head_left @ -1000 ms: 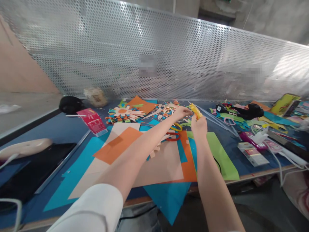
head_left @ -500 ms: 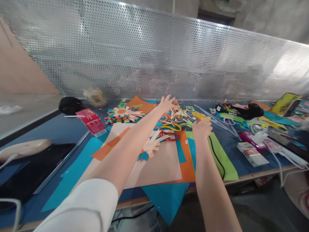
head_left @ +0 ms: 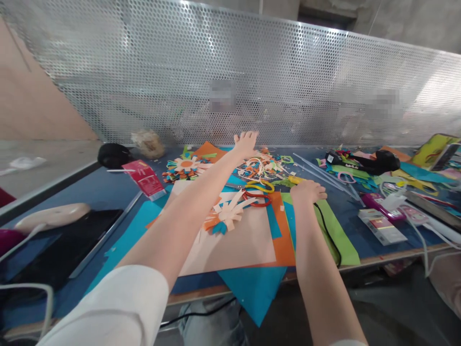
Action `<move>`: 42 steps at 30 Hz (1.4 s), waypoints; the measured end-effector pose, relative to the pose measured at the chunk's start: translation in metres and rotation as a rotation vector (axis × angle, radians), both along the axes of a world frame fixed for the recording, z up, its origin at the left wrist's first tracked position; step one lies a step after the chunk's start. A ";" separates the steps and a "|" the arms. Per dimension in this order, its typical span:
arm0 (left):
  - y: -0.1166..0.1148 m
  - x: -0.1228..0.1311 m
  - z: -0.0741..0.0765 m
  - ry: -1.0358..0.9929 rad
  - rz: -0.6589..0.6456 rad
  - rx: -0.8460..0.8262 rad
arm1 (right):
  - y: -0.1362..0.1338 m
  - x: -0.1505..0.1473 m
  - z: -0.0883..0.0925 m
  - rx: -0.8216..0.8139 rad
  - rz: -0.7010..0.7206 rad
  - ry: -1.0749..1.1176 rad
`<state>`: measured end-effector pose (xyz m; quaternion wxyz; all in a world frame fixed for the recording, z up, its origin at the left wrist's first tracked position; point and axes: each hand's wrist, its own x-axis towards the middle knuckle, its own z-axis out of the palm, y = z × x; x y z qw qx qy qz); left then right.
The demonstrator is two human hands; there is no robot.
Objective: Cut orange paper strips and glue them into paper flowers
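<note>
My left hand (head_left: 247, 142) reaches to the far side of the table with its fingers spread and nothing in them. It is above a heap of paper shreds (head_left: 261, 166). My right hand (head_left: 308, 191) is closed round a yellow glue gun (head_left: 296, 179); the hand covers most of the gun, and a black cord (head_left: 329, 233) runs from beneath it. Between my arms, a fringed paper flower (head_left: 226, 216) in peach, orange and blue lies on a peach sheet (head_left: 241, 250). Scissors with yellow and red handles (head_left: 257, 198) rest just behind it.
Paper flowers (head_left: 187, 164) lie at the back left, beside a pink packet (head_left: 144, 179). Clear glue sticks (head_left: 327, 174) lie right of centre. A black phone-like slab (head_left: 68, 245) is on the left, a small white box (head_left: 382, 227) on the right. A perforated metal screen (head_left: 173, 72) stands behind.
My left hand has lifted off the paper shreds and moved slightly left. My right hand has come down with the glue gun, now more covered. The view has shifted a little.
</note>
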<state>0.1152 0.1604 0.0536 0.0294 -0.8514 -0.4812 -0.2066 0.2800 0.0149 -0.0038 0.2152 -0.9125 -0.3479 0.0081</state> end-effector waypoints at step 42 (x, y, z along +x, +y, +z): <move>-0.144 -0.144 -0.062 -1.097 -0.120 -0.393 | -0.029 -0.088 -0.004 0.342 1.394 0.070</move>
